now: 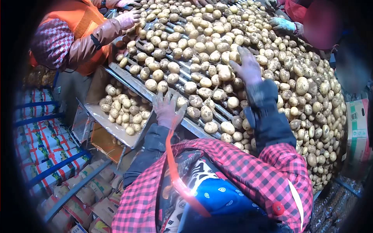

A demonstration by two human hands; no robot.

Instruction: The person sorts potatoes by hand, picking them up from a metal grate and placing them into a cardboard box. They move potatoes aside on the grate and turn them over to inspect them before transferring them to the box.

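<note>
Many soil-marked potatoes (302, 85) lie heaped over a metal roller table (182, 64). My left hand (168, 110), in a dirty pinkish glove, rests at the table's metal edge (136, 84) with its fingers spread, next to several potatoes; nothing shows in its grasp. Farther up and to the right, my right hand (247, 68), gloved too, reaches over the pile with fingers apart, touching or just above the potatoes. Below the edge, to the left of my left hand, an open carton (97, 112) holds more potatoes.
A co-worker in an orange vest (77, 19) reaches over the potatoes at upper left. Another co-worker's gloved hand (283, 24) is at upper right. Stacked printed cartons (50, 143) stand at left behind blue rails (58, 169). A green-and-white carton (357, 120) stands at right.
</note>
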